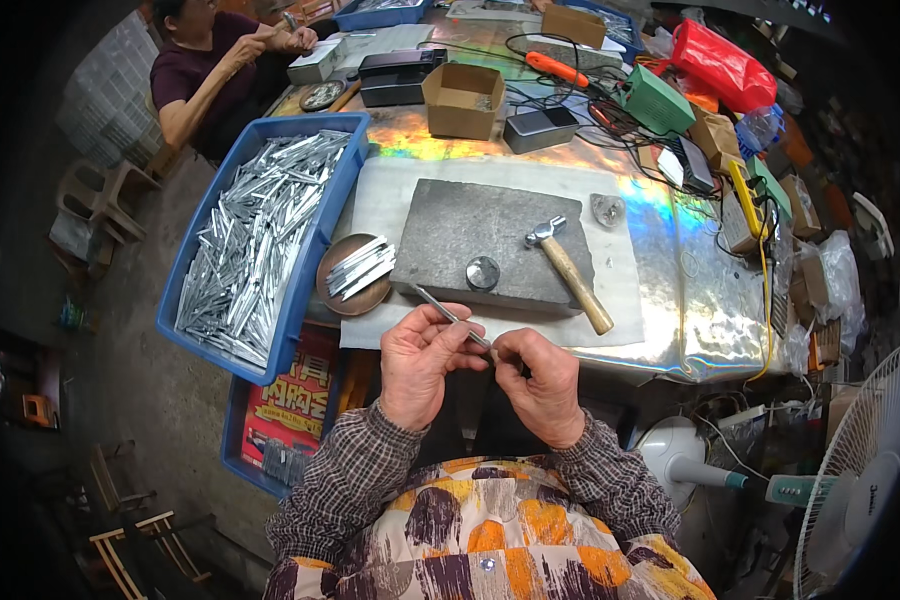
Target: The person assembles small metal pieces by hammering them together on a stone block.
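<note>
My left hand [417, 368] pinches a slim grey metal rod [437, 302], tilted with its pointed end up and to the left. Close to the rod's lower end, my right hand [542, 385] is closed, thumb against fingers; whatever it pinches is too small to make out. Just beyond both hands lies a grey stone block [480, 222]. On it rest a ball-peen hammer [573, 275] with a wooden handle and a small round shiny piece [483, 273]. Left of the block, a round brown dish [358, 306] holds several similar rods [362, 266].
A blue tray [213, 352] heaped with metal rods [260, 235] stands at the left. Behind the block are an open cardboard box [463, 100], a dark device [540, 128] and tangled cables. A co-worker [210, 70] sits far left. A white fan [855, 490] stands right.
</note>
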Tool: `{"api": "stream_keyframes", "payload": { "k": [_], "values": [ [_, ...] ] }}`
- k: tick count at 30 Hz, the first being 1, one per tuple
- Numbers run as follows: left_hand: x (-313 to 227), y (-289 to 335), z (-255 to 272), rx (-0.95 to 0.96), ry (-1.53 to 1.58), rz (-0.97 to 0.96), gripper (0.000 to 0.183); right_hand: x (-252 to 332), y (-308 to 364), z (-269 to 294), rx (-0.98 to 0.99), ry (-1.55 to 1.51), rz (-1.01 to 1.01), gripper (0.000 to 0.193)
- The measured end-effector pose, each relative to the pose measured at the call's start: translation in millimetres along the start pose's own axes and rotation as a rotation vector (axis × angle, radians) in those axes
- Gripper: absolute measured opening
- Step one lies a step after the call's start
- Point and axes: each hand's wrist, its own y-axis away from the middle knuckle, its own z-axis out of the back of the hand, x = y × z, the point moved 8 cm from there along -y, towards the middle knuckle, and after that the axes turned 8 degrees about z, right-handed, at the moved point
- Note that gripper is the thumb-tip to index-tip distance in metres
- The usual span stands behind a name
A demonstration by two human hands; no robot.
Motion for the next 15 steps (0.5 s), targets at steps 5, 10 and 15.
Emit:
{"api": "stream_keyframes", "payload": {
  "k": [5, 10, 15],
  "values": [
    [-4.5, 1.5, 0.1, -0.038, -0.122, -0.071, 0.017, 4.4, -3.1, -2.3, 0.016, 0.058, 0.043, 0.020],
    [-0.1, -0.4, 3.2, -0.047, -0.065, -0.039, 0.016, 16.8, -7.6, -3.7, 0.011, 0.115, 0.174, 0.022],
    [3.8, -0.8, 5.2, -0.053, -0.020, -0.006, 0.016, 14.6, -5.9, -5.1, 0.010, 0.126, 0.171, 0.022]
  ]
}}
